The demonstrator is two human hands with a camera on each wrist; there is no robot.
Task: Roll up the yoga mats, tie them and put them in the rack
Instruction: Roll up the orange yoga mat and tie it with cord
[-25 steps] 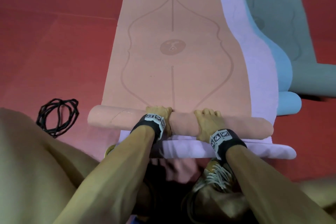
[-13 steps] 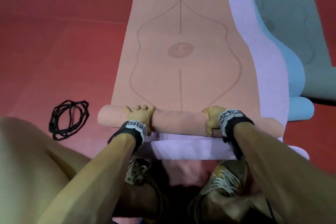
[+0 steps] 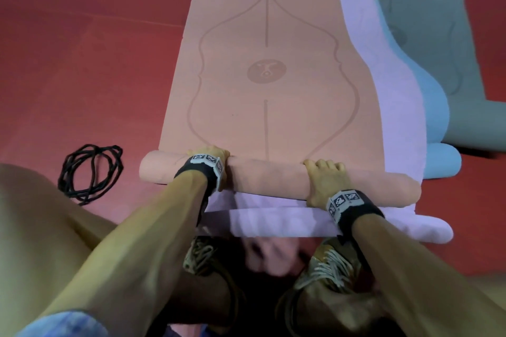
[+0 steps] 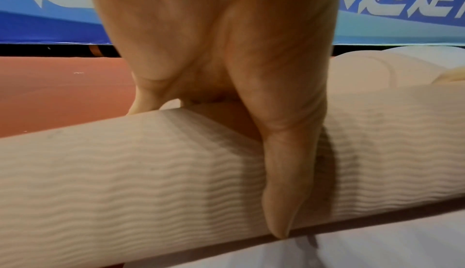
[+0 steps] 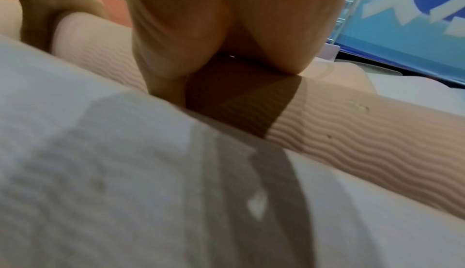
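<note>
A peach yoga mat (image 3: 262,35) lies flat on the red floor, and its near end is rolled into a tube (image 3: 262,175). My left hand (image 3: 212,154) grips the tube left of centre; in the left wrist view its thumb (image 4: 284,172) runs down the ribbed near side of the roll (image 4: 125,172). My right hand (image 3: 325,178) grips the tube right of centre, fingers over the top. The right wrist view shows that hand's palm (image 5: 226,23) on the roll (image 5: 352,129). A lavender mat (image 3: 383,90) lies under the peach one and sticks out at the near end and the right.
A coiled black cord (image 3: 90,172) lies on the red floor (image 3: 82,63) left of the roll. A light blue mat (image 3: 435,117) and a grey-green mat (image 3: 438,22) lie to the right. My shoes (image 3: 328,265) are just behind the lavender mat's near edge. A blue banner (image 4: 50,13) runs along the far wall.
Both hands have moved apart from the roll's middle toward its ends. The roll has moved a little forward along the mat, and the right hand now lies over its top.
</note>
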